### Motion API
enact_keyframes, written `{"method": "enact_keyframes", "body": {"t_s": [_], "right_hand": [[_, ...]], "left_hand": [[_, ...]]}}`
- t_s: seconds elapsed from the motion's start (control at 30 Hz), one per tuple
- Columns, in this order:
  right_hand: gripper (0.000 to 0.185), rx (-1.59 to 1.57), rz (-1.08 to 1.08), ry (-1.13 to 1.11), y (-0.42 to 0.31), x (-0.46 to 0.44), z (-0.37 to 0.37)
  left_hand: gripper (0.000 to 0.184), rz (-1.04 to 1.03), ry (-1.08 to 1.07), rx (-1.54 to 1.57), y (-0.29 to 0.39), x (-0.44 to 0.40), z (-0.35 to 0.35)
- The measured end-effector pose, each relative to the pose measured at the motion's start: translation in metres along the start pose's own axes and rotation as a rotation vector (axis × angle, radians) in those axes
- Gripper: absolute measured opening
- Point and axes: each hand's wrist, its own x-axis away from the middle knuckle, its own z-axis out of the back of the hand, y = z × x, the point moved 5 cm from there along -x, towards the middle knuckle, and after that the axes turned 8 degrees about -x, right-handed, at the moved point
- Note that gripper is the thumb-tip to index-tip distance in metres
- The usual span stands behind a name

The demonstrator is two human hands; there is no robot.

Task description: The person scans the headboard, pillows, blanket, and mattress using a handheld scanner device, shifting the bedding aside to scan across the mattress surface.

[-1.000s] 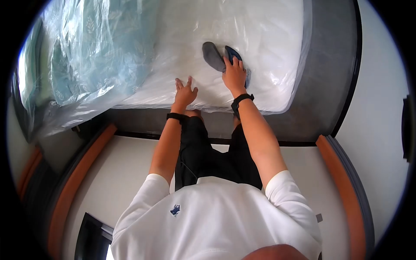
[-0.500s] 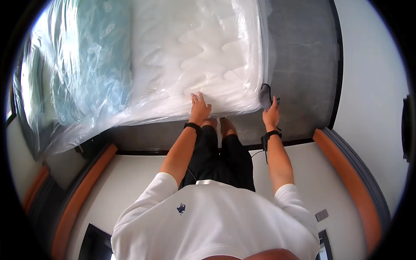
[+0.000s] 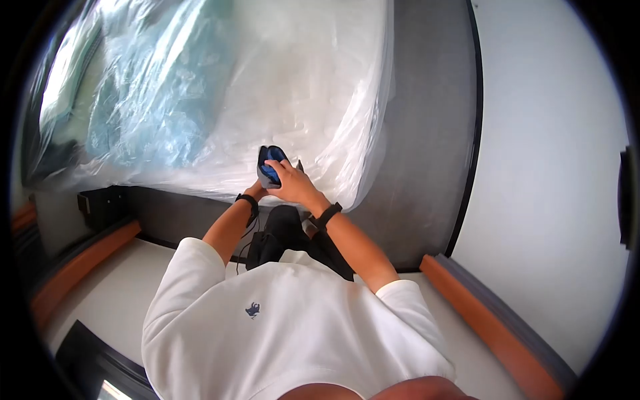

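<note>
A small grey pouch-like thing [image 3: 263, 175] with black edging and a blue inside is held over the near edge of the plastic-covered mattress [image 3: 313, 100]. My left hand [image 3: 256, 191] grips it from below, its fingers mostly hidden behind it. From the right, my right hand [image 3: 293, 185] has its fingers closed on the blue opening. A short dark tip sticks up beside the right hand; what it belongs to I cannot make out. Black bands circle both wrists, and a thin dark cord hangs near the left one.
Light-blue bedding [image 3: 160, 87] lies under the clear plastic at the left. A dark grey floor [image 3: 427, 133] with a black border runs along the mattress's right side, up to a white wall [image 3: 533, 120]. Orange-brown trim [image 3: 493, 327] stands at the lower right.
My right hand has brought the grey pouch-like thing left from the mattress corner. My left hand has left the plastic cover and now holds the thing too. The view has shifted.
</note>
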Motion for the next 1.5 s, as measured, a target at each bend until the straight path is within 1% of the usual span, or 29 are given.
{"method": "enact_keyframes", "body": {"t_s": [0.07, 0.1, 0.13, 0.2, 0.27, 0.33, 0.37, 0.4, 0.47, 0.53, 0.6, 0.67, 0.73, 0.77, 0.8, 0.83, 0.87, 0.9, 0.93, 0.97, 1.0, 1.07, 1.2, 1.27, 1.3, 1.37, 1.4, 1.47, 1.5], "right_hand": [[0.077, 0.011, 0.036, 0.05, 0.002, 0.002, 0.019], [0.077, 0.001, -0.015, 0.073, 0.011, 0.007, 0.028], [0.077, -0.002, -0.058, 0.096, 0.025, 0.01, 0.037], [0.072, 0.034, -0.088, 0.137, 0.05, 0.025, 0.051], [0.067, 0.021, -0.055, 0.103, 0.08, 0.038, 0.062], [0.064, -0.076, -0.063, 0.044, 0.076, 0.055, 0.084], [0.075, -0.054, -0.035, 0.011, 0.091, 0.06, 0.088], [0.075, -0.046, -0.039, 0.018, 0.094, 0.069, 0.095], [0.089, 0.031, -0.023, 0.04, 0.102, 0.086, 0.117], [0.101, 0.163, -0.121, -0.055, 0.132, 0.091, 0.143], [0.094, 0.242, -0.129, -0.156, 0.167, 0.087, 0.164], [0.077, 0.294, -0.066, -0.224, 0.19, 0.086, 0.204], [0.055, 0.458, -0.099, -0.255, 0.205, 0.108, 0.241], [0.048, 0.49, -0.099, -0.241, 0.22, 0.12, 0.263], [0.042, 0.531, -0.1, -0.222, 0.226, 0.13, 0.275], [0.039, 0.557, -0.073, -0.226, 0.249, 0.153, 0.288], [0.037, 0.583, -0.038, -0.224, 0.277, 0.168, 0.304], [0.034, 0.564, -0.043, -0.152, 0.298, 0.183, 0.323], [0.031, 0.544, -0.048, -0.08, 0.318, 0.202, 0.343], [0.029, 0.264, -0.175, -0.021, 0.341, 0.216, 0.365], [0.027, -0.021, -0.323, 0.026, 0.355, 0.221, 0.39], [0.026, -0.076, -0.315, 0.178, 0.379, 0.233, 0.422], [0.029, 0.091, -0.282, 0.121, 0.372, 0.223, 0.457], [0.027, -0.031, -0.083, 0.152, 0.371, 0.211, 0.447], [0.027, -0.024, -0.071, 0.129, 0.363, 0.2, 0.441], [0.025, -0.184, -0.036, -0.026, 0.338, 0.179, 0.42], [0.025, -0.167, -0.052, -0.062, 0.315, 0.166, 0.411], [0.024, -0.214, -0.083, -0.258, 0.283, 0.138, 0.39], [0.024, -0.201, -0.079, -0.265, 0.278, 0.126, 0.383]], "left_hand": [[0.041, 0.008, 0.033, -0.143, 0.016, -0.013, -0.008], [0.038, -0.185, 0.001, -0.812, 0.004, -0.022, 0.016], [0.04, 0.166, 0.019, -1.338, 0.071, -0.013, -0.056], [0.044, 0.106, 0.066, -1.23, 0.087, -0.007, -0.091], [0.049, 0.403, 0.112, -1.029, 0.119, 0.001, -0.149], [0.05, 0.282, 0.006, -0.801, 0.105, -0.011, -0.168], [0.049, 0.22, -0.011, -0.676, 0.071, -0.026, -0.152], [0.049, 0.216, -0.021, -0.674, 0.064, -0.025, -0.154], [0.046, 0.141, 0.172, -0.424, 0.046, -0.046, -0.162], [0.046, 0.119, 0.377, -0.579, 0.059, -0.059, -0.194], [0.048, 0.197, 0.596, -0.538, 0.04, -0.067, -0.21], [0.058, 0.297, 0.603, -0.686, 0.008, -0.087, -0.235], [0.064, 0.357, 0.603, -0.696, -0.041, -0.114, -0.255], [0.065, 0.32, 0.664, -0.668, -0.062, -0.136, -0.274], [0.066, 0.326, 0.631, -0.688, -0.076, -0.156, -0.28], [0.065, 0.251, 0.62, -0.705, -0.085, -0.175, -0.309], [0.069, 0.281, 0.599, -0.764, -0.105, -0.195, -0.327], [0.073, 0.274, 0.572, -0.917, -0.091, -0.208, -0.366], [0.074, 0.183, 0.486, -0.972, -0.084, -0.22, -0.402], [0.076, 0.093, 0.398, -1.027, -0.079, -0.233, -0.429], [0.076, 0.113, 0.414, -1.01, -0.072, -0.254, -0.436], [0.074, 0.349, 0.306, -1.225, -0.1, -0.286, -0.431], [0.075, 0.325, 0.425, -1.141, -0.116, -0.319, -0.423], [0.066, 0.208, 0.609, -1.018, -0.132, -0.329, -0.404], [0.066, 0.204, 0.634, -1.002, -0.126, -0.328, -0.402], [0.051, 0.336, 0.788, -0.455, -0.127, -0.313, -0.387], [0.051, 0.342, 0.799, -0.412, -0.124, -0.31, -0.374], [0.036, 0.361, 0.8, -0.148, -0.13, -0.314, -0.342], [0.034, 0.265, 0.838, -0.16, -0.129, -0.312, -0.336]]}}
